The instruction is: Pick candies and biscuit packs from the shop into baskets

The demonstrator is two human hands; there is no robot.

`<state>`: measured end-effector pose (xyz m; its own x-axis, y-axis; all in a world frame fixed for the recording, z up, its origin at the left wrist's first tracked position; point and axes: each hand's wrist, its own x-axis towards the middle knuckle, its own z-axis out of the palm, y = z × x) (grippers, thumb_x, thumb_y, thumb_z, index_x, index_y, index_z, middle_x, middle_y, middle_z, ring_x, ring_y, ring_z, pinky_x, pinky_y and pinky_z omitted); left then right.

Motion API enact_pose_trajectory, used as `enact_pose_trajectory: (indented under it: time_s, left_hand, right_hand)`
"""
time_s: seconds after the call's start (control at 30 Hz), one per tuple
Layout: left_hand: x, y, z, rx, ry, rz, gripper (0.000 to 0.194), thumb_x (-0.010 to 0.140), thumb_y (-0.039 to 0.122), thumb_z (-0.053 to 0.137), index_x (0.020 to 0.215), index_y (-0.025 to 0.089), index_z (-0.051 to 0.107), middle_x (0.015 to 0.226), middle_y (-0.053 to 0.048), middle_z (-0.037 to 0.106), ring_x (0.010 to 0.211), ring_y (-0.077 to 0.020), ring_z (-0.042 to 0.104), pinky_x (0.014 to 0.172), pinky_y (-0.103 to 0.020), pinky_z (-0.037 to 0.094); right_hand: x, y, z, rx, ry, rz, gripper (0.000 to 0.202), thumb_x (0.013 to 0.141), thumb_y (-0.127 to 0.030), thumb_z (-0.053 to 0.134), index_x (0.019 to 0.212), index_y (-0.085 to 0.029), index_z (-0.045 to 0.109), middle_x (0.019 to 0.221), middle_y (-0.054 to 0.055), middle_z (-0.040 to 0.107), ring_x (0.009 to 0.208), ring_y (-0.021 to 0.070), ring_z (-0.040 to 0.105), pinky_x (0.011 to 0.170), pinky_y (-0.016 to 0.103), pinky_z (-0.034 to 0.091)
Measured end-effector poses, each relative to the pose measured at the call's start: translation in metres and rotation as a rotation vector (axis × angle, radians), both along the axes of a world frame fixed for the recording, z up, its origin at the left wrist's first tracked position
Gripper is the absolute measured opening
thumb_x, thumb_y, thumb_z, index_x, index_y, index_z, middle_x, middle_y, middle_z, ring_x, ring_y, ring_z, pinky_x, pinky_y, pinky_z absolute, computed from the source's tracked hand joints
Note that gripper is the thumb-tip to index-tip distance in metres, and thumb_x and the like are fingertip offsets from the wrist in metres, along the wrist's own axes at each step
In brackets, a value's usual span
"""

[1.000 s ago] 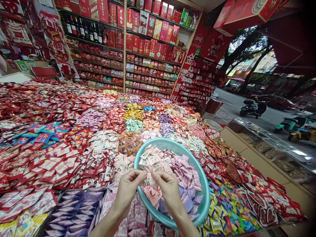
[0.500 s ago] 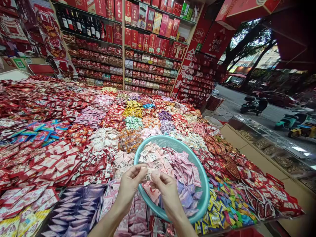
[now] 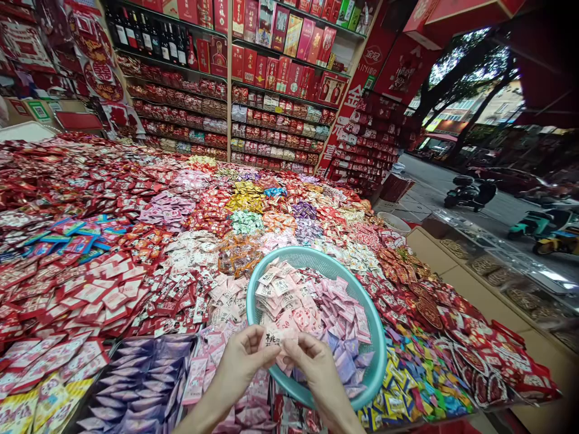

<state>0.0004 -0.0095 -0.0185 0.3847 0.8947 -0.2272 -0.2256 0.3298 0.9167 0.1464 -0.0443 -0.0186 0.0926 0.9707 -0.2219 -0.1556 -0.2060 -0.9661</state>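
Observation:
Between my two hands is a small pale pink candy packet printed with dark characters. My left hand pinches its left side, and my right hand grips its right edge between thumb and fingers. Both hands are over the near left rim of a teal plastic basket. Inside the basket lie cream packets with black print, pink packets and lilac packets. My forearms and hands cover part of the near rim.
Heaps of wrapped sweets surround the basket, among them purple packets at the near left and multicoloured sweets at the right. Behind stand shelves with red boxes and wine bottles. Parked scooters are on the street at right.
Both hands have lowered slightly toward me with the packet, whose printed front now shows more plainly. The view has shifted a little.

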Motion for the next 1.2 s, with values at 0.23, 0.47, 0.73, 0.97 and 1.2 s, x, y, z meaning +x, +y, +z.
enact_pose_trajectory:
  time_s: [0.23,0.47,0.73,0.97,1.2]
  left_hand:
    - [0.002,0.000,-0.001,0.038,0.049,-0.024,0.033,0.068,0.038,0.071,0.089,0.016,0.055,0.059,0.004,0.056,0.056,-0.0117,0.055,0.054,-0.023,0.044]
    - [-0.035,0.031,0.009,0.078,0.213,0.258,0.040,0.072,0.046,0.063,0.098,0.016,0.057,0.084,-0.006,0.068,0.077,-0.0187,0.064,0.069,-0.029,0.051]
    - [-0.067,0.046,-0.003,0.063,0.291,0.386,0.047,0.068,0.051,0.064,0.098,0.015,0.058,0.084,-0.007,0.069,0.075,-0.0190,0.063,0.066,-0.028,0.050]
    - [-0.073,0.049,-0.003,0.055,0.316,0.418,0.049,0.066,0.052,0.065,0.096,0.015,0.060,0.085,-0.009,0.070,0.077,-0.0215,0.064,0.069,-0.031,0.051]
    - [-0.082,0.054,-0.007,0.064,0.344,0.467,0.049,0.063,0.056,0.066,0.092,0.016,0.062,0.083,-0.008,0.071,0.076,-0.0216,0.066,0.067,-0.030,0.053]
  right_hand:
    - [0.021,0.007,0.017,0.003,-0.051,0.030,0.032,0.069,-0.047,0.068,0.067,-0.016,0.063,0.063,0.001,0.060,0.058,0.0136,0.054,0.056,0.025,0.044]
    - [0.093,0.061,0.014,0.051,-0.226,-0.245,0.042,0.063,-0.044,0.070,0.096,-0.019,0.062,0.072,0.001,0.060,0.066,0.0180,0.059,0.062,0.031,0.050]
    - [0.115,0.110,-0.038,-0.048,-0.369,-0.300,0.031,0.057,-0.032,0.065,0.083,-0.017,0.060,0.065,-0.001,0.055,0.055,0.0145,0.055,0.050,0.027,0.048]
    - [0.112,0.121,-0.057,-0.082,-0.348,-0.313,0.027,0.057,-0.032,0.065,0.077,-0.018,0.055,0.066,-0.002,0.055,0.056,0.0153,0.057,0.050,0.028,0.050]
    - [0.106,0.118,-0.055,-0.111,-0.287,-0.241,0.030,0.057,-0.036,0.068,0.076,-0.017,0.056,0.064,-0.002,0.056,0.053,0.0141,0.057,0.055,0.030,0.052]
